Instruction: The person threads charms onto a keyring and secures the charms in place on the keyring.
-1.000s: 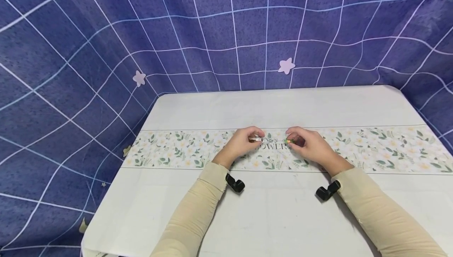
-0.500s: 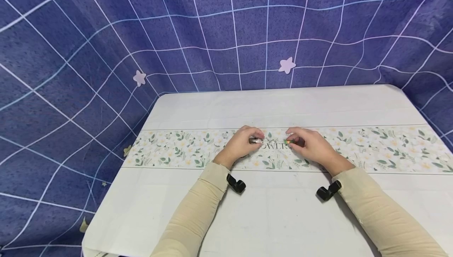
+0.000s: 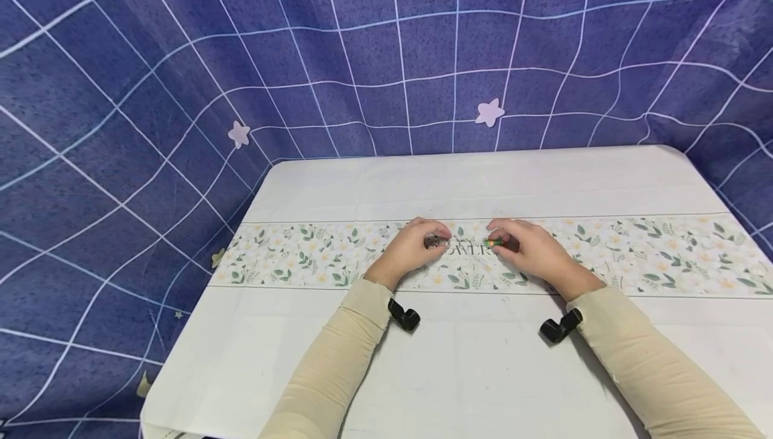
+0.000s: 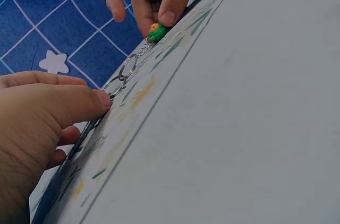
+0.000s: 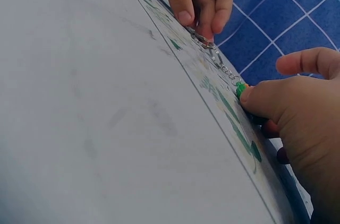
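Note:
A keychain is stretched between the two hands, over the flowered band across the table. My left hand pinches its metal end between thumb and fingertips; the part inside the grip is mostly hidden. Linked silver rings and a short chain run from there to a small green charm with an orange patch. My right hand pinches that charm between thumb and index finger, covering part of it. In the left wrist view the chain looks nearly taut.
A white cover lies on the table, with a flowered band and lettering partly behind the hands. A blue gridded curtain with star shapes hangs at the back and sides. A black wrist camera sits on each sleeve.
Both hands stay almost in place. The metal in the left hand's grip looked brighter a second ago and is darker now, with the left fingers shifted slightly.

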`<state>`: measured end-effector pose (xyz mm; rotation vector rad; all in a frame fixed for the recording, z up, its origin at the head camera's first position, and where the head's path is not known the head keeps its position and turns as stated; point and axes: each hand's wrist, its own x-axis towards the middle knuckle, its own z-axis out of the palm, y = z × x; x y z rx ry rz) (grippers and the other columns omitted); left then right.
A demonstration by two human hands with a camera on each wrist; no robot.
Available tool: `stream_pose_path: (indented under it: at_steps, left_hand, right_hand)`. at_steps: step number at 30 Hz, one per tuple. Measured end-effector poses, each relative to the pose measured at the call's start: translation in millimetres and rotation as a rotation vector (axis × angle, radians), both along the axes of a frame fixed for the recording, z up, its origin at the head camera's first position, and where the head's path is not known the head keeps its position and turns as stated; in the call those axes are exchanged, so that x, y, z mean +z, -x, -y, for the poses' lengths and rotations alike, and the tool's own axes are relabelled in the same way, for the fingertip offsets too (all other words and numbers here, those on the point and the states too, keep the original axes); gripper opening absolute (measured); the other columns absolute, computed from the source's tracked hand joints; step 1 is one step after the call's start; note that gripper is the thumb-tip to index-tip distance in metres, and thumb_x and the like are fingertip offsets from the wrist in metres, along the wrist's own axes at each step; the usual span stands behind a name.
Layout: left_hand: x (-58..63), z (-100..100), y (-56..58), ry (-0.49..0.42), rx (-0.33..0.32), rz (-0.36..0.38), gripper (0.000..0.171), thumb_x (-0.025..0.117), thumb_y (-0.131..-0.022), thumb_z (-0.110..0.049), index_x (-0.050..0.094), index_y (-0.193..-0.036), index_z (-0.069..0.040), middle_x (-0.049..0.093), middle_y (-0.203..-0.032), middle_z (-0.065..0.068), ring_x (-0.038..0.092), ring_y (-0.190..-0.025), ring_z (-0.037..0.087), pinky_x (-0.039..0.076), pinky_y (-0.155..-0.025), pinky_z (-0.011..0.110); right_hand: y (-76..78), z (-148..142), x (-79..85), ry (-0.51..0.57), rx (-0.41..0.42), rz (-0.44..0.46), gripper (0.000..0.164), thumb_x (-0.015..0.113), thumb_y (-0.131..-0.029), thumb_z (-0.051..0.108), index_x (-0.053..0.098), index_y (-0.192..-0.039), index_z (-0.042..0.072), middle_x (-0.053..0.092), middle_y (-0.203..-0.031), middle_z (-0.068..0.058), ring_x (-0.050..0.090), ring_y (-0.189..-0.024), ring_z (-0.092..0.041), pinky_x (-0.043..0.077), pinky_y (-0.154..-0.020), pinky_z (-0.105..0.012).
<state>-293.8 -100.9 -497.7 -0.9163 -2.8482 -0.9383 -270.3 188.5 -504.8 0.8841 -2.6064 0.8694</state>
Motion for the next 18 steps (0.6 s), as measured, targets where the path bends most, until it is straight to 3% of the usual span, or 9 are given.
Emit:
stream_pose_path:
  at_steps: [11,18]
  left_hand:
    - [-4.5,-1.5,-1.1,0.000,0.002,0.000,0.023,0.074,-0.095,-0.027,0.070,-0.118,-0.024,0.065,-0.121,-0.008,0.056,-0.120,0.013,0.049,-0.105,0.033]
    - [-2.3,1.7,-4.9,-0.028,0.049,0.062,0.028,0.072,-0.096,-0.033,0.068,-0.122,-0.026,0.061,-0.127,-0.005,0.053,-0.123,0.016,0.049,-0.106,0.040]
  right_hand:
    - [-1.4,-2.2,-1.6,0.009,0.002,0.002,0.042,0.081,-0.087,0.010,0.064,-0.125,0.012,0.071,-0.103,-0.001,0.065,-0.088,-0.018,0.057,-0.076,-0.040]
    - [-1.9,2.5,4.1,0.033,0.011,0.087,0.046,0.080,-0.089,0.015,0.062,-0.130,0.010,0.070,-0.106,-0.004,0.062,-0.085,-0.017,0.056,-0.072,-0.039]
